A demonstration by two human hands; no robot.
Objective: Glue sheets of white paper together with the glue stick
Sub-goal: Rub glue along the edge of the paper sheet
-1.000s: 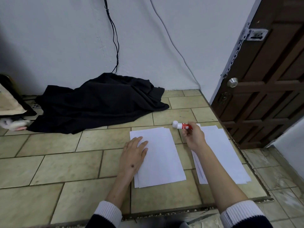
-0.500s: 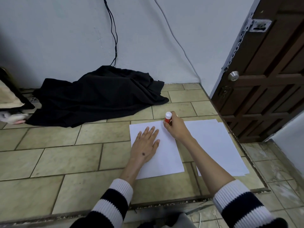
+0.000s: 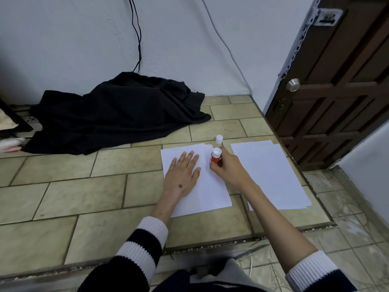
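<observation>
Over white sheets [image 3: 207, 192], right hand [image 3: 228, 167] grip clamps red glue stick [image 3: 215, 158]; left hand [image 3: 182, 172] flat.

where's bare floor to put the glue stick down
Bare tiles left of the left paper stack, in front of the black cloth. A narrow strip runs between the two stacks. Crowded by the cap, where the right hand holds the glue stick.

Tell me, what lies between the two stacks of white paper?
In the head view, the right hand holding the glue stick partly fills that gap; otherwise bare floor tile. The cap stands just beyond it.
</observation>
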